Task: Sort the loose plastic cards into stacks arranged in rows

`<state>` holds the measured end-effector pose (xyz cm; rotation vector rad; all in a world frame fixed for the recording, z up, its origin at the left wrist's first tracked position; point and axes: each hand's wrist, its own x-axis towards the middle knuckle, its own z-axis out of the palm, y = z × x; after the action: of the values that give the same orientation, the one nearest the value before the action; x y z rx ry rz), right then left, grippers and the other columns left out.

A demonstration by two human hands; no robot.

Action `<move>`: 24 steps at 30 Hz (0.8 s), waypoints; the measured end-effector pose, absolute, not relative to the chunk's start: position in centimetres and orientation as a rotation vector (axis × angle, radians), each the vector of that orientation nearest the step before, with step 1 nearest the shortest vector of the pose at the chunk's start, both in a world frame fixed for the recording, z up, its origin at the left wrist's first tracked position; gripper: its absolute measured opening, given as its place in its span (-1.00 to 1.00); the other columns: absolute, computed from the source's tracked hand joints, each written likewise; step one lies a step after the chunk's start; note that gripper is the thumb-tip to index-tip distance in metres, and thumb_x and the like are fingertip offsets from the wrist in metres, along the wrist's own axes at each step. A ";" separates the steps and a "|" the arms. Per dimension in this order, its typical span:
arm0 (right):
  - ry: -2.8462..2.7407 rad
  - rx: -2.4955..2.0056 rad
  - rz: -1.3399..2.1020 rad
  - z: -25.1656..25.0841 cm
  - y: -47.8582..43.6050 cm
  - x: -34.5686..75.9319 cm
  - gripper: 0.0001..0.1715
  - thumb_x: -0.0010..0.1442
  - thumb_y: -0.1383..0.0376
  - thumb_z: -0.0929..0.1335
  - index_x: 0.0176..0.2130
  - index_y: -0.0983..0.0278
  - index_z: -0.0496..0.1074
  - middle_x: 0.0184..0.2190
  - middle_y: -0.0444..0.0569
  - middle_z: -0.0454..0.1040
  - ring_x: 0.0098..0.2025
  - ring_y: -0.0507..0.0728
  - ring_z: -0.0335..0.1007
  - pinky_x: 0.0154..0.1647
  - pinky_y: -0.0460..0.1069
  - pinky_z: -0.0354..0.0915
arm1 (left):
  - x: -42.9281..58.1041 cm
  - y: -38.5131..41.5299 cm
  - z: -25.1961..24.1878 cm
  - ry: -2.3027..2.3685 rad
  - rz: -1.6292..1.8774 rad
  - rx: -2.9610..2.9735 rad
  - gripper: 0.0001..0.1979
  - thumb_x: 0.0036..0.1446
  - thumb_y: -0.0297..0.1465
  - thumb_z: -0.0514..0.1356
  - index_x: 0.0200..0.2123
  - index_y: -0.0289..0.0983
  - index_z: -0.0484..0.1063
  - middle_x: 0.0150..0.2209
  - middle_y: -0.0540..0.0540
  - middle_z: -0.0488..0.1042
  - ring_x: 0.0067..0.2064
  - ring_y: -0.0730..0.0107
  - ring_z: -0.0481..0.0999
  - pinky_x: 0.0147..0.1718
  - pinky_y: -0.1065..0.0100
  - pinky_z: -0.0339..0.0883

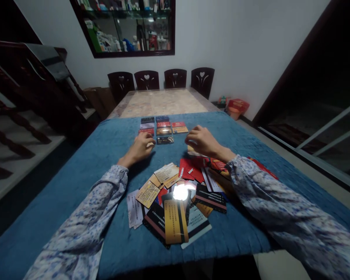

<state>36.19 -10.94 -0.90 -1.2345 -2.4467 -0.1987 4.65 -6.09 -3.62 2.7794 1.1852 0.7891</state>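
Observation:
My left hand is over the blue cloth, its fingers loosely bent and apart, beside a black card and the near edge of a red card. I see nothing held in it. My right hand hovers to the right of the black card, fingers curved downward, with a pale card partly hidden beneath it. No card shows between its fingertips. Closer to me lies a loose heap of cards, among them a yellow card, a black striped card and red cards.
Several cards form rows ahead, including an orange card and a dark card. The blue cloth covers the near part of a long table. Chairs stand at its far end. Glare whitens the heap's middle.

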 end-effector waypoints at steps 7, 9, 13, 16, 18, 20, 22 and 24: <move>-2.349 -1.218 -0.208 -2.9 -12.4 39.2 -0.74 0.35 0.29 0.32 -0.24 0.20 0.63 -0.23 0.07 0.63 -0.06 0.25 0.31 -0.10 0.10 0.18 | 8.5 -8.1 -2.8 0.964 0.808 2.896 -0.83 0.24 -0.49 0.17 -0.28 -0.25 0.59 -0.12 -0.19 0.50 -0.05 0.17 0.44 -0.01 0.11 0.37; -2.338 -1.209 -0.207 -3.2 -12.7 39.8 -0.73 0.34 0.29 0.31 -0.24 0.19 0.62 -0.25 0.06 0.63 -0.07 0.24 0.32 -0.11 0.10 0.18 | 9.5 -8.5 -2.6 0.898 0.797 2.906 -0.83 0.24 -0.50 0.17 -0.29 -0.26 0.58 -0.12 -0.20 0.50 -0.06 0.17 0.44 -0.04 0.13 0.37; -2.336 -1.200 -0.192 -3.2 -13.3 41.1 -0.75 0.33 0.29 0.32 -0.25 0.19 0.62 -0.29 0.06 0.62 -0.09 0.24 0.33 -0.12 0.09 0.19 | 11.2 -9.0 -2.4 0.795 0.759 2.929 -0.82 0.26 -0.50 0.16 -0.29 -0.26 0.57 -0.12 -0.19 0.50 -0.07 0.18 0.43 -0.05 0.15 0.36; -2.349 -1.166 -0.138 -2.9 -13.6 42.1 -0.77 0.31 0.29 0.33 -0.24 0.19 0.62 -0.26 0.06 0.63 -0.08 0.25 0.34 -0.09 0.11 0.22 | 12.3 -9.5 -2.5 0.746 0.728 2.931 -0.82 0.28 -0.49 0.15 -0.26 -0.25 0.57 -0.12 -0.20 0.51 -0.06 0.18 0.42 -0.05 0.15 0.36; -2.359 -1.152 -0.096 -2.8 -13.8 42.5 -0.79 0.30 0.29 0.34 -0.23 0.18 0.61 -0.23 0.06 0.63 -0.08 0.25 0.34 -0.07 0.12 0.24 | 13.1 -9.8 -2.6 0.700 0.692 2.929 -0.82 0.31 -0.46 0.14 -0.22 -0.26 0.57 -0.10 -0.21 0.52 -0.05 0.17 0.41 -0.03 0.12 0.35; -2.370 -1.155 -0.062 -3.1 -14.0 42.8 -0.79 0.30 0.28 0.34 -0.24 0.18 0.61 -0.22 0.06 0.64 -0.08 0.25 0.34 -0.07 0.13 0.25 | 14.0 -10.3 -2.8 0.635 0.634 2.928 -0.82 0.32 -0.44 0.15 -0.16 -0.26 0.57 -0.07 -0.21 0.53 -0.03 0.16 0.41 0.02 0.09 0.33; -2.381 -1.174 -0.041 -3.5 -14.0 42.9 -0.79 0.30 0.28 0.34 -0.24 0.19 0.61 -0.21 0.06 0.64 -0.07 0.26 0.34 -0.06 0.14 0.25 | 14.8 -10.9 -2.9 0.569 0.572 2.917 -0.81 0.33 -0.41 0.16 -0.07 -0.24 0.56 -0.01 -0.20 0.53 0.03 0.16 0.39 0.07 0.07 0.30; -2.390 -1.207 -0.030 -3.9 -14.0 42.9 -0.79 0.29 0.28 0.35 -0.23 0.19 0.62 -0.19 0.07 0.64 -0.05 0.27 0.33 -0.06 0.14 0.25 | 15.6 -11.6 -3.0 0.529 0.524 2.896 -0.75 0.38 -0.37 0.13 0.05 -0.21 0.52 0.07 -0.20 0.51 0.11 0.13 0.35 0.12 0.05 0.27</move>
<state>42.90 -13.97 -3.88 -1.2074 -2.3898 -0.0301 15.61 -11.62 -2.98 2.8964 0.5293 0.5244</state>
